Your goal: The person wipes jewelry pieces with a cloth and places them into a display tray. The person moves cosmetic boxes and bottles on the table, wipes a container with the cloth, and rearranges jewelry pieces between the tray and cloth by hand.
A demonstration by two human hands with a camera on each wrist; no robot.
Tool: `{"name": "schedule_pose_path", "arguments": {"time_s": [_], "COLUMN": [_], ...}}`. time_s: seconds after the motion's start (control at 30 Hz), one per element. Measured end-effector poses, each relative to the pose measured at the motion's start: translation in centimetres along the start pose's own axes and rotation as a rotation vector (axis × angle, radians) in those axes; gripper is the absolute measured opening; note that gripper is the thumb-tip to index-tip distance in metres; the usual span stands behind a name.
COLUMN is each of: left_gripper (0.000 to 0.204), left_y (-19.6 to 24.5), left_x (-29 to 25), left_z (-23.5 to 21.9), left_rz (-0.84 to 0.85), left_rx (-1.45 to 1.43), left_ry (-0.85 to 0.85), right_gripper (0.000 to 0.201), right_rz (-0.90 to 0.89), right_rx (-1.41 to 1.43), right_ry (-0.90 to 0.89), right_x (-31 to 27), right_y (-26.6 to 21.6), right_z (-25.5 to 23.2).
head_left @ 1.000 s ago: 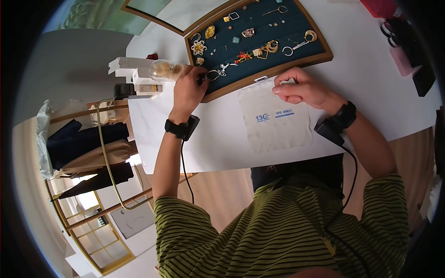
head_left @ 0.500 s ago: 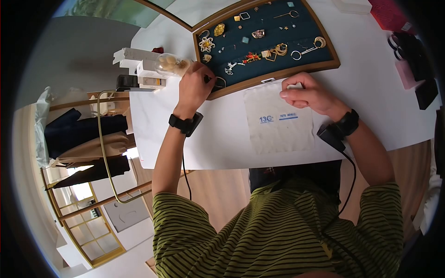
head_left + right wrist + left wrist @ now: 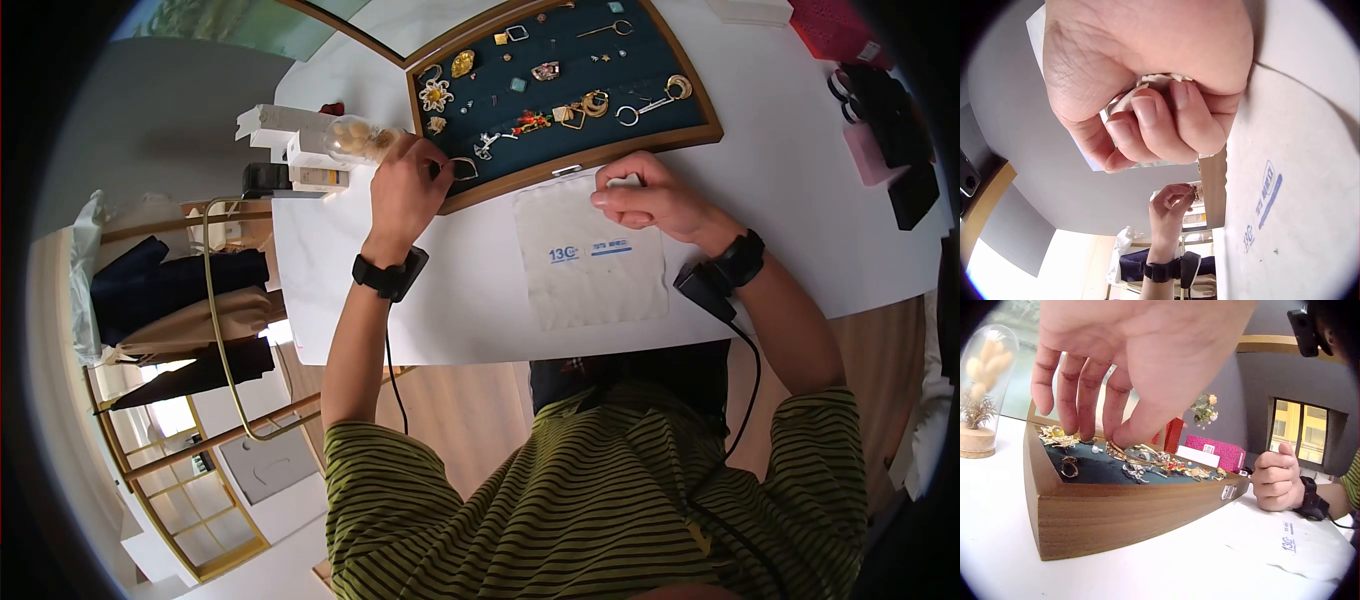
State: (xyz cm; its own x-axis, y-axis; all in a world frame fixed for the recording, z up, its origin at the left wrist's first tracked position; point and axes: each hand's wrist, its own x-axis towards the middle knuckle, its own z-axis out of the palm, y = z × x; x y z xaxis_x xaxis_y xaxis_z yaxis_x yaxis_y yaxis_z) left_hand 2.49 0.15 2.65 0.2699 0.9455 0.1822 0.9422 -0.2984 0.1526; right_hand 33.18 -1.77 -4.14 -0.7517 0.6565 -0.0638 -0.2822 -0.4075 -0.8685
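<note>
The wooden jewelry box (image 3: pixel 590 152), lined in dark green, holds several rings, brooches and earrings. At its near left corner my left hand (image 3: pixel 405 190) pinches a gold bangle (image 3: pixel 1125 455) between thumb and fingers, low over the lining. Beside the bangle lie a silver brooch (image 3: pixel 490 143) and a dark ring (image 3: pixel 1069 467); a flower-shaped brooch (image 3: pixel 436 95) is farther back. My right hand (image 3: pixel 645 200) is curled around a crumpled whitish cloth (image 3: pixel 1160 80), mostly hidden in the palm. It rests at the far edge of the printed white cloth (image 3: pixel 590 285), close to the box's clasp (image 3: pixel 567 171).
The box's glazed lid (image 3: pixel 400 50) stands open at the back. Left of the box are a glass dome (image 3: pixel 350 138) with dried flowers and several small cartons (image 3: pixel 285 130). Pink packaging (image 3: pixel 835 35) and dark items (image 3: pixel 890 110) lie at the right.
My left hand, with the bangle, dips slightly toward the box's front edge, then rises a little; the bangle now shows apart from the silver brooch. My right hand keeps its grip and place.
</note>
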Motion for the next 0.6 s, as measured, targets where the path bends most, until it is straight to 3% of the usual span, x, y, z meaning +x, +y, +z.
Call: {"name": "schedule_pose_path", "arguments": {"time_s": [0.43,0.6], "left_gripper": [0.005,0.029], "left_y": [-1.6,-3.8], "left_x": [0.0,1.5], "left_z": [-0.2,-5.3], "left_rz": [-0.023,0.118], "left_rx": [-0.047,0.182], "left_ry": [0.029,0.427], "right_gripper": [0.024,0.02], "right_rz": [0.016,0.019], "right_rx": [-0.013,0.005], "right_ry": [0.019,0.014], "right_x": [0.1,0.1], "right_y": [-0.2,-0.2], "right_z": [0.0,0.1]}}
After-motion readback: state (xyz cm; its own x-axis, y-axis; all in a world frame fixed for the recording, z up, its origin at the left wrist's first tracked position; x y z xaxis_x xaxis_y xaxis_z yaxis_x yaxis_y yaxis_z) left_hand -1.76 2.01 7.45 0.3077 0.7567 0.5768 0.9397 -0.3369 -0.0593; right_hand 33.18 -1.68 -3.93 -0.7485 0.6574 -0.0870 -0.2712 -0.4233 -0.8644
